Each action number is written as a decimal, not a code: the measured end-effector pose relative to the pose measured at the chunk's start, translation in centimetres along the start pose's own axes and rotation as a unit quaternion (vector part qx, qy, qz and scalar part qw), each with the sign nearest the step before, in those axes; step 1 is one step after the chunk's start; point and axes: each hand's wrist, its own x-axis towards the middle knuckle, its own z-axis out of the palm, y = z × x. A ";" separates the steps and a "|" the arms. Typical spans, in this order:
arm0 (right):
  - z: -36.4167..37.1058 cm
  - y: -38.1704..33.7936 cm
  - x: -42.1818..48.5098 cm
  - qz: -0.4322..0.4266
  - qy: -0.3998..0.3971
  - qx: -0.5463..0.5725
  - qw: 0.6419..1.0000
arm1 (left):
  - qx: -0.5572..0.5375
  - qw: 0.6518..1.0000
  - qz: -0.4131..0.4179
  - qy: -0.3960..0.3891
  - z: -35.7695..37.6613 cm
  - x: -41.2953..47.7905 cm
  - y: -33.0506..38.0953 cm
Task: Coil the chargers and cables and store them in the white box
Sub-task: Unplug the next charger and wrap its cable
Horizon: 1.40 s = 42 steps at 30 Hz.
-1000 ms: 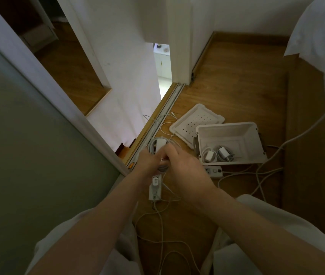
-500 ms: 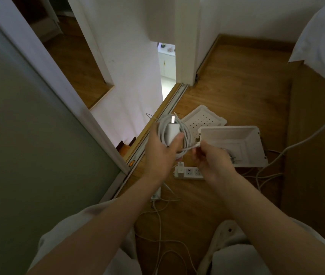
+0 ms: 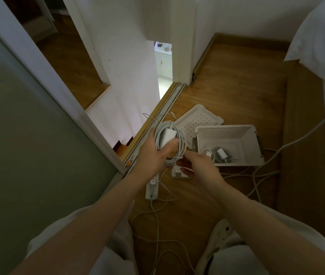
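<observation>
Two coiled chargers (image 3: 220,154) already lie in the white box (image 3: 243,135), which is open on the floor (image 3: 227,86). Left grip (image 3: 153,153) curled round a cable coil (image 3: 182,142) and its charger (image 3: 167,135), thumb on the charger, held up just left of the box. Right grip (image 3: 197,167) pinching the cable at the coil's lower edge. Perforated lid (image 3: 195,121) behind the box; power strip (image 3: 151,188) lower down.

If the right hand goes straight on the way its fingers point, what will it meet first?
Probably the coiled cable held in the left hand; the right hand pinches a strand at its lower edge.
</observation>
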 end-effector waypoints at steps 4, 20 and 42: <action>-0.1 0.2 0.0 -0.058 -0.013 -0.098 0.993 | 0.010 1.000 -0.019 -0.012 0.3 -0.1 -0.4; -1.7 1.1 0.6 -0.167 -0.031 -0.257 0.951 | -0.143 0.941 -0.231 -0.201 0.0 0.0 -0.6; -9.0 3.1 10.5 0.000 0.071 -0.271 0.960 | 0.006 0.955 -0.163 -0.249 9.1 6.0 -6.7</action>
